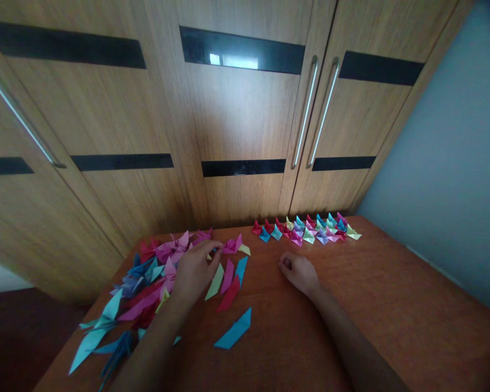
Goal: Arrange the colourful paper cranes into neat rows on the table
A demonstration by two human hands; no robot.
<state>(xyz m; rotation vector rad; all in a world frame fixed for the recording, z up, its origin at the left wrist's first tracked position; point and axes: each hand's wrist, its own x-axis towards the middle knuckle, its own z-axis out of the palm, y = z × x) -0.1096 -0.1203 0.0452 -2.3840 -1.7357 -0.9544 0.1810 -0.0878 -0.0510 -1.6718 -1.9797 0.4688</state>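
My left hand reaches over the right edge of a pile of folded papers, its thumb and fingers pinched together beside a pink folded piece. Whether it grips that piece is hard to make out. My right hand is curled closed on the table, and nothing shows in its fingers. Between the hands lie flat folded strips: a light green one, a pink one, a red one and a blue one. Nearer to me is another blue folded strip.
Pink, blue and teal folded papers cover the left of the brown table. Small multicoloured folded shapes stand in rows at the back right. Behind the table are wooden cabinet doors with metal handles; a wall is at right.
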